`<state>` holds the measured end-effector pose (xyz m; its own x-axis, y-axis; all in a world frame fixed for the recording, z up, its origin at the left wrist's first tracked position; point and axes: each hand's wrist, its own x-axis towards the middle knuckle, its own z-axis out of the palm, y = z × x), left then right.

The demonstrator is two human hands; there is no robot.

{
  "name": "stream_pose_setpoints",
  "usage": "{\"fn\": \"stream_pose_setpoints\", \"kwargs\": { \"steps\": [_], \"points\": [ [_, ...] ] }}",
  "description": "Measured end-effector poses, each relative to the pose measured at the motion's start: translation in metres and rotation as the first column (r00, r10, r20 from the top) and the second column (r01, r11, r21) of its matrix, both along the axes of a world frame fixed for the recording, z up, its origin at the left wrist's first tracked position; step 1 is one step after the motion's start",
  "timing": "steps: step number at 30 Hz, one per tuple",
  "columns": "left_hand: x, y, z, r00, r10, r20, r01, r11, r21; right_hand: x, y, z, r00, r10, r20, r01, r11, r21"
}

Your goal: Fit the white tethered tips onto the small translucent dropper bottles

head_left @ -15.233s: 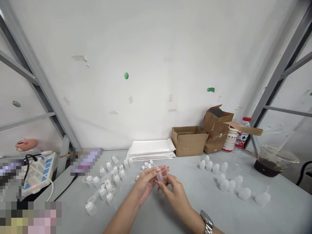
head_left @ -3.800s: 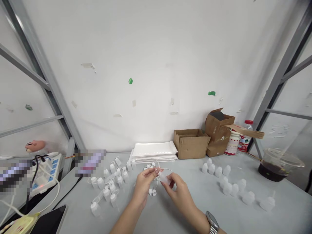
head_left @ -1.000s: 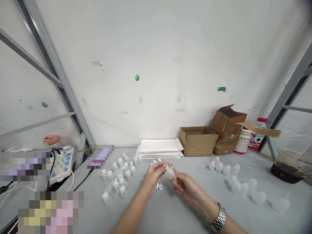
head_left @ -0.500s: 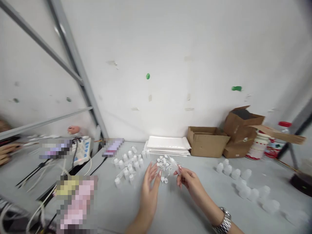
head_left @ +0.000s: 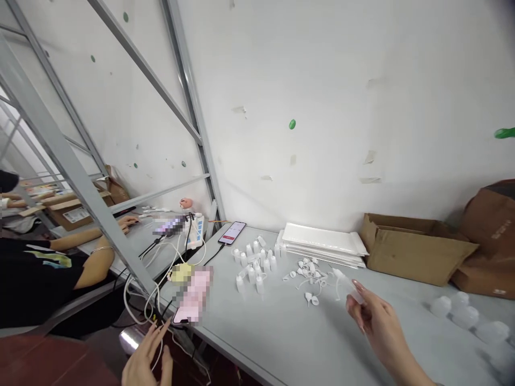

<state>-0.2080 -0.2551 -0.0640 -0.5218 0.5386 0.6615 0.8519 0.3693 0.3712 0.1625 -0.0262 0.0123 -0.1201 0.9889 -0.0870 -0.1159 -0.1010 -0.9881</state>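
Observation:
My right hand (head_left: 376, 321) pinches a small translucent squeeze bottle (head_left: 348, 286), tilted, with a white tip at its upper end and a thin strap hanging by it. Left of it lies a loose pile of white nozzle caps (head_left: 311, 269) with straps. My left hand (head_left: 147, 355) is away at the lower left, fingers apart and holding nothing, its fingertips near the front corner of a pink, partly blurred phone (head_left: 195, 297). Several capped small bottles (head_left: 259, 284) stand grouped in the middle of the table. More translucent bottles (head_left: 465, 317) without visible caps stand at the right.
A stack of white envelopes (head_left: 322, 238), an open cardboard box (head_left: 414, 249) and a brown bag (head_left: 488, 241) line the wall. Another phone (head_left: 232, 234), a power strip (head_left: 196, 233) and tangled cables are at the left. Beyond the metal frame (head_left: 132, 262) sits another person (head_left: 36, 279).
My view has turned left. My left hand has moved from beside the caps to the table's front left edge by the pink phone. My right hand still holds the bottle.

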Motion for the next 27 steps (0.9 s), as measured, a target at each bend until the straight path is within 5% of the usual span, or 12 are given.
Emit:
{"fn": "stream_pose_setpoints", "kwargs": {
  "steps": [11, 27],
  "points": [
    [-0.025, 0.046, 0.011, 0.976, -0.204, 0.078, 0.202, 0.979, 0.029, 0.0, 0.003, 0.0, 1.0, 0.0, -0.027, 0.0, 1.0, -0.004],
    [-0.03, 0.056, 0.014, 0.962, -0.264, -0.065, 0.256, 0.96, -0.115, 0.0, 0.004, -0.004, 1.0, 0.013, -0.02, -0.013, 1.0, -0.027]
  ]
}}
